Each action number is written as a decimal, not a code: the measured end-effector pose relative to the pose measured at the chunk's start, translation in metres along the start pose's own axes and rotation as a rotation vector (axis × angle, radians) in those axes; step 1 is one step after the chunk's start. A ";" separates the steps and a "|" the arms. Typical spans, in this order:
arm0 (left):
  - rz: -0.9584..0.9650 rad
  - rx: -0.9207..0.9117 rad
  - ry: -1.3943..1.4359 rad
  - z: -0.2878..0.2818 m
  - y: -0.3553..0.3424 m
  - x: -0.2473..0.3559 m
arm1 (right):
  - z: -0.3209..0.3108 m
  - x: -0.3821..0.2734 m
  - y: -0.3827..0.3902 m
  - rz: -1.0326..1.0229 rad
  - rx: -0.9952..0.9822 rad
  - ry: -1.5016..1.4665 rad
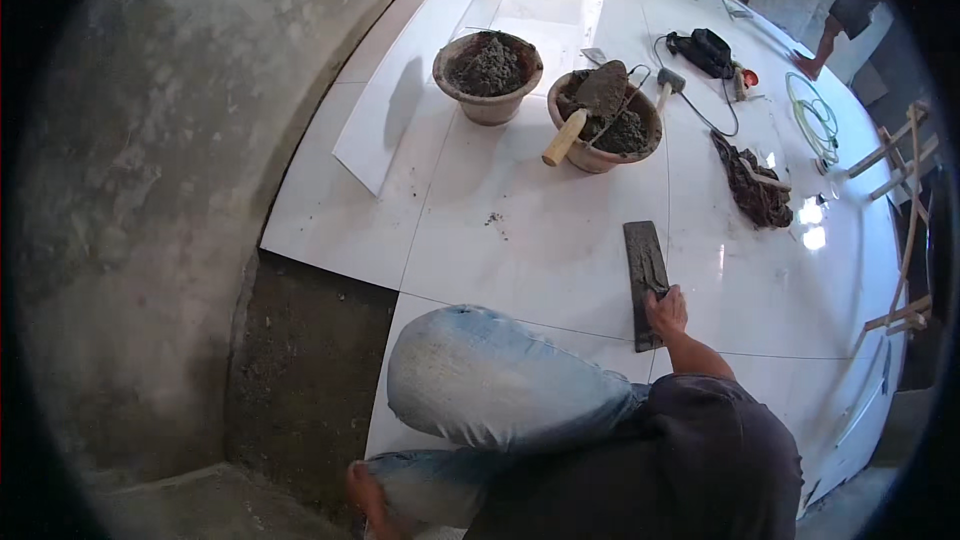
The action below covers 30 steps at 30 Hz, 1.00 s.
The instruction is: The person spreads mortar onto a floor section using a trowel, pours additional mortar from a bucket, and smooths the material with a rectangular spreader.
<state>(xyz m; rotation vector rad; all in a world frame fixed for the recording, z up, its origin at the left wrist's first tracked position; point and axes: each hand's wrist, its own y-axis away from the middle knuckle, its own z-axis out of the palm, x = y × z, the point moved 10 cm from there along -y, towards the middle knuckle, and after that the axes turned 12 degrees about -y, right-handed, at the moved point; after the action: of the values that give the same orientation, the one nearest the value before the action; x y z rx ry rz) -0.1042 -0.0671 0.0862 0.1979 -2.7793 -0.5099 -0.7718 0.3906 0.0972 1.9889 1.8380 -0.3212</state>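
Note:
My right hand [667,311] is closed round the handle of a plastering float [643,252], a long, dark, mortar-smeared rectangle. The float lies on or just above the white tiles [530,240], right of my bent knee; I cannot tell if it touches them. My left hand does not show. Bare skin at the lower left, beside the jeans hem, looks like my foot [368,498]. Ahead stand two buckets of grey mortar, a left one [490,108] and a right one [600,162]. A trowel [600,95] with a wooden handle rests across the right one.
An untiled dark patch [310,370] lies at my left, along the concrete wall [150,190]. A loose tile [410,70] leans by the wall. To the right are a mallet [670,82], a power tool [705,52], a dirty cloth [755,185], a hose [815,118] and wooden framing [905,155]. Another person's leg [828,45] shows far right.

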 end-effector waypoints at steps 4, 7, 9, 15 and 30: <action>0.081 0.220 -0.462 0.001 0.009 0.016 | -0.009 -0.140 -0.028 -0.122 -0.008 -0.197; 0.056 -0.050 -0.485 0.012 0.024 0.073 | 0.067 -0.208 -0.114 -0.014 -0.185 -1.026; 0.054 0.013 -0.460 0.006 0.012 0.042 | 0.086 -0.297 -0.100 0.365 -0.334 -1.370; -0.007 0.038 -0.406 -0.012 0.038 0.080 | 0.085 -0.317 -0.127 0.450 -0.203 -1.542; 0.106 0.076 -0.387 -0.001 0.028 0.079 | 0.081 -0.024 0.040 0.329 -0.226 -0.932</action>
<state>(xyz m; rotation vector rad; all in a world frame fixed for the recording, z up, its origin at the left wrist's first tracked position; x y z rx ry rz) -0.1804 -0.0561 0.1188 -0.0371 -3.1660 -0.4567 -0.7257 0.3314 0.0414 1.5356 0.9031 -0.7408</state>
